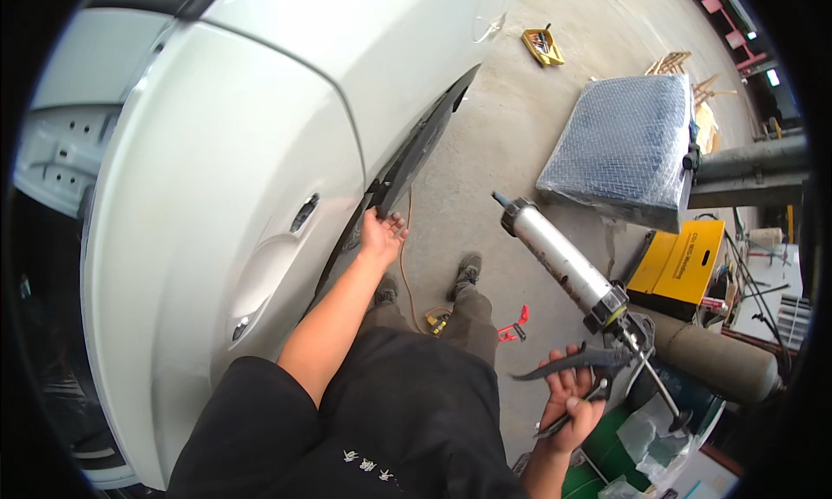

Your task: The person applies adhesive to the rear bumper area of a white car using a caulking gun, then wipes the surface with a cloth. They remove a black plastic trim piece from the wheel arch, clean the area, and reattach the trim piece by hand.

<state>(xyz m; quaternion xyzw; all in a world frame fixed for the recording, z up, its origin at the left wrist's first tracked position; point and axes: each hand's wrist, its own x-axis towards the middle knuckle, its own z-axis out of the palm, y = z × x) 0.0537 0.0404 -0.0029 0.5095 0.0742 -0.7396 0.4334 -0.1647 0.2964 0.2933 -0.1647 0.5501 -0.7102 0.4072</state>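
My left hand (383, 237) reaches to the lower edge of the white car (147, 256), its loosely bent fingers apart, fingertips touching a dark trim strip (412, 157). Whether they grip it is unclear. The car's panel has a recessed door-handle area (269, 269). My right hand (572, 395) grips the black handle of a silver caulking gun (563, 261), whose long trigger lies across the fingers. The gun is tilted, with its nozzle (503, 200) pointing toward the upper left and its metal plunger rod extending down to the right.
A bubble-wrapped block (620, 139) stands right, beside a metal beam (750, 170). Also right are a yellow machine (680, 261) and gas cylinder (719, 356). On the floor (485, 126) lie a yellow tool tray (542, 44), an orange hose (406, 269) and red-black tools (513, 330), near my feet (465, 269).
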